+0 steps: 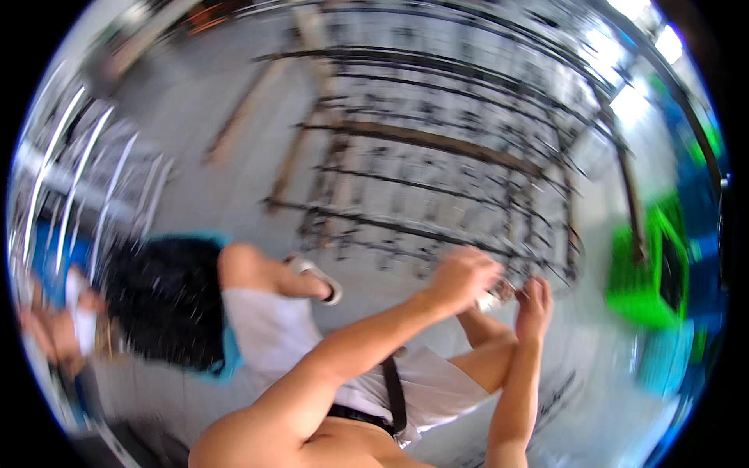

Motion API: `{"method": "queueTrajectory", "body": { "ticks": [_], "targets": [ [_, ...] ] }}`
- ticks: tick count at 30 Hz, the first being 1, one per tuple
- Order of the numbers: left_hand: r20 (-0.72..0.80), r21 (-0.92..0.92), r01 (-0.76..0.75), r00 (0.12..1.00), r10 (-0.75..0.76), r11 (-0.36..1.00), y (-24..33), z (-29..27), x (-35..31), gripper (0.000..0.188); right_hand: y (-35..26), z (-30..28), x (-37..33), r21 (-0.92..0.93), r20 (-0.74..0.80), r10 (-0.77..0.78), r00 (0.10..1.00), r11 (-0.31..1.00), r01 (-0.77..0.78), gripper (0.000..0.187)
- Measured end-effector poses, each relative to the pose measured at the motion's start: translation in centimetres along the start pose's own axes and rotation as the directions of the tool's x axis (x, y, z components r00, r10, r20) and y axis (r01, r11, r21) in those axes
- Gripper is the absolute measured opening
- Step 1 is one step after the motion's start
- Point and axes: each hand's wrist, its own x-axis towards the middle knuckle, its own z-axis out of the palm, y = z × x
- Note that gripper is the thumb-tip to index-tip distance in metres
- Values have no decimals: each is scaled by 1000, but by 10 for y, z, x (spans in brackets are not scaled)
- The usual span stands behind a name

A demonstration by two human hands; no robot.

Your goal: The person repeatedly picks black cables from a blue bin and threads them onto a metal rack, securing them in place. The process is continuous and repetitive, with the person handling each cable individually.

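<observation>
Before a large dark metal rack (406, 228), my left hand (463, 278) is raised with its fingers curled and pressed together. Close to its right is my right hand (534, 308), its thumb and fingertips brought together in a pinch. What either hand grips, if anything, is too small and smeared to name. The rack has several long bars set with rows of small dark pieces, blurred by motion. Both hands look nearest to its lower right corner; whether they touch it I cannot tell.
Beside my left leg stands a blue tub (228, 355) heaped with black pieces (164, 300). A bright green crate (644, 273) stands at the right, a light blue basket (665, 355) below it. Far left, another person (62, 320) sits near pale upright bars (74, 175).
</observation>
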Motion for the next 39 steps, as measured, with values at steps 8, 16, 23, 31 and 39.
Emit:
{"method": "queueTrajectory", "body": {
  "ticks": [8,16,23,31,39],
  "targets": [
    [41,69,-1,999,-2,998,4,36,-22,6,21,-22,-5,-118,-176,-134,975,986,114,28],
    [-255,-12,-82,964,76,997,10,-49,-42,21,10,-47,23,-471,-219,-83,972,881,-31,45],
    [-561,560,632,765,-316,536,-50,-353,-223,52,-2,96,-38,-797,114,-744,658,327,508,42],
    [-473,780,625,600,-645,9,-70,-425,-354,89,109,435,-224,-452,744,661,97,605,-656,42],
    [-563,514,746,666,-489,424,-61,-439,-344,90,193,538,-262,-271,811,583,49,449,-852,33]
  ]
}}
